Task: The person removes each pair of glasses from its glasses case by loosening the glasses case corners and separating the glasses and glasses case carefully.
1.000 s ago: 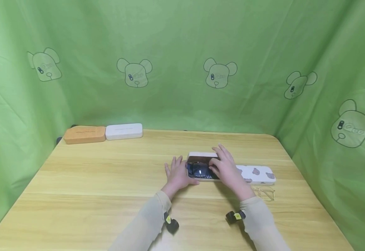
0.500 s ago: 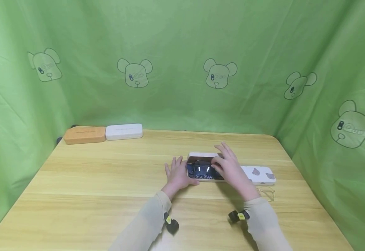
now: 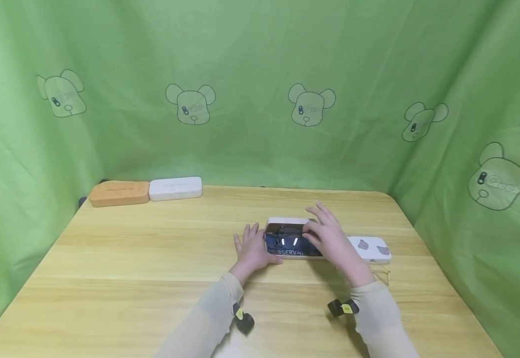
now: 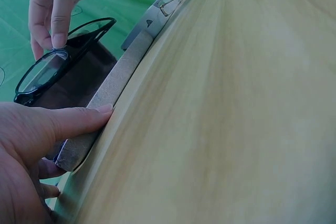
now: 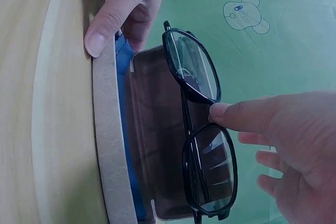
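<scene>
An open glasses case (image 3: 287, 220) with a blue lining stands on the table, its lid raised at the back. My left hand (image 3: 252, 250) grips the case's left end, the thumb along its front wall (image 5: 110, 145). Black-framed glasses (image 5: 197, 96) are pinched at the bridge between the thumb and fingers of my right hand (image 3: 329, 243). In both wrist views the glasses are tilted up at the case's opening, with the temples folded behind the lenses. Whether they touch the lining, I cannot tell.
Just right of the open case lies a white case with bear prints (image 3: 369, 248), partly behind my right hand. Thin gold-framed glasses (image 3: 382, 274) lie in front of it. An orange case (image 3: 120, 194) and a white case (image 3: 176, 188) sit at the table's back left.
My right hand has shifted a little to the right, with the black-framed glasses in its fingers. My left hand has stayed on the case's end.
</scene>
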The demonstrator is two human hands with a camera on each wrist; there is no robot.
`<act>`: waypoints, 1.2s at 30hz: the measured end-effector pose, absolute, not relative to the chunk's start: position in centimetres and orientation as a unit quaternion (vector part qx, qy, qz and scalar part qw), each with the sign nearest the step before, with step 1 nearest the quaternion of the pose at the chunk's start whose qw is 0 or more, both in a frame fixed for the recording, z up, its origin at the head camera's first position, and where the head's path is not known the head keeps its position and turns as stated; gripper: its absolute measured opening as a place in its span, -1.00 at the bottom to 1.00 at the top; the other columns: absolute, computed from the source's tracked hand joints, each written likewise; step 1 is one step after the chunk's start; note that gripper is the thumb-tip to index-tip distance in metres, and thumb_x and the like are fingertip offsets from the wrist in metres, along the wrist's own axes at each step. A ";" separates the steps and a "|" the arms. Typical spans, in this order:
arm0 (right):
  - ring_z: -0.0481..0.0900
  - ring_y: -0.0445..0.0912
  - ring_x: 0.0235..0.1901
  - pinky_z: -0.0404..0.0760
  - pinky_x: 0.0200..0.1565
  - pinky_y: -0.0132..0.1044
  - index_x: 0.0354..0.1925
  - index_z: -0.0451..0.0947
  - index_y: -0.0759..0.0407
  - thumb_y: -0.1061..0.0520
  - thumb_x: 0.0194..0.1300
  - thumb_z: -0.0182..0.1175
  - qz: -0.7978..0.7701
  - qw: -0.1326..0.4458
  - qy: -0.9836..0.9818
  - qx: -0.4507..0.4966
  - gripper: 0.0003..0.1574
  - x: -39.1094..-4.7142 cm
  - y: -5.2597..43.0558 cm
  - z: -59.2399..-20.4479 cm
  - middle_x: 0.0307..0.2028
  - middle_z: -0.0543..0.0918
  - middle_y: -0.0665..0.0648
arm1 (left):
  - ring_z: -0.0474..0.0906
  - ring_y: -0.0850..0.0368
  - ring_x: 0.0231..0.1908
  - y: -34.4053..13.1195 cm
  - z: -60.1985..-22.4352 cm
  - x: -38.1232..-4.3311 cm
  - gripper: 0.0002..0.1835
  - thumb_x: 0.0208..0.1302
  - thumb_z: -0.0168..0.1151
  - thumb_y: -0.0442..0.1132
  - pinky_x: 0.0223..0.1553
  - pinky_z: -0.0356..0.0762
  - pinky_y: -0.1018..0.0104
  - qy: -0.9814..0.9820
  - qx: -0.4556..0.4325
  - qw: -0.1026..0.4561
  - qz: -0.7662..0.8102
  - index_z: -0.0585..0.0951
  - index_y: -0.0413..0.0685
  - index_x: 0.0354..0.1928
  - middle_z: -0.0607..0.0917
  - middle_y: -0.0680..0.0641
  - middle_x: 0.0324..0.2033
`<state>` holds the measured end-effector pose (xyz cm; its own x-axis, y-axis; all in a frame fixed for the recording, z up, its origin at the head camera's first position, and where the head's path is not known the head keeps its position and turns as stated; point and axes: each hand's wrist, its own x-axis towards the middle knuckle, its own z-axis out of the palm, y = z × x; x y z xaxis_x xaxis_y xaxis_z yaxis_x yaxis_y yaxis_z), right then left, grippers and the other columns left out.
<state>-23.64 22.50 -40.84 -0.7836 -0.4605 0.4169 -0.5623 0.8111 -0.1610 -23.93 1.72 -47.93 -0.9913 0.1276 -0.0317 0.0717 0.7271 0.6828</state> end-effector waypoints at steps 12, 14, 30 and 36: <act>0.20 0.37 0.38 0.12 0.38 0.35 -0.35 0.63 0.15 0.22 0.07 0.40 0.145 0.173 -0.933 0.281 -0.87 -23.1 22.4 -40.8 0.23 0.48 0.39 | -0.07 -0.23 0.52 1.9 -48.4 -24.0 0.03 -0.32 0.63 0.10 0.45 -0.40 -0.37 0.930 0.049 0.035 0.363 0.43 -0.03 0.31 0.23 -0.16 0.47; 0.20 0.37 0.38 0.11 0.39 0.34 -0.35 0.63 0.15 0.22 0.07 0.40 0.145 0.171 -0.932 0.283 -0.86 -23.0 22.5 -40.9 0.24 0.48 0.39 | -0.08 -0.22 0.52 1.9 -48.4 -24.0 0.03 -0.32 0.63 0.11 0.45 -0.41 -0.37 0.930 0.048 0.036 0.363 0.43 -0.03 0.31 0.23 -0.16 0.47; 0.24 0.39 0.35 0.20 0.35 0.35 -0.40 0.63 0.11 0.25 0.00 0.44 0.145 0.179 -0.926 0.299 -0.83 -21.7 23.4 -41.5 0.18 0.53 0.37 | -0.09 -0.22 0.52 1.8 -48.3 -24.2 0.03 -0.35 0.64 0.07 0.45 -0.42 -0.37 0.928 0.051 0.033 0.368 0.43 -0.01 0.31 0.23 -0.16 0.47; 0.23 0.38 0.36 0.17 0.35 0.35 -0.40 0.63 0.09 0.21 0.03 0.42 0.143 0.161 -0.929 0.301 -0.86 -20.9 23.6 -41.9 0.22 0.50 0.37 | -0.10 -0.21 0.52 2.0 -48.4 -24.2 0.02 -0.32 0.64 -0.01 0.45 -0.43 -0.36 0.928 0.048 0.034 0.368 0.42 0.00 0.33 0.21 -0.15 0.48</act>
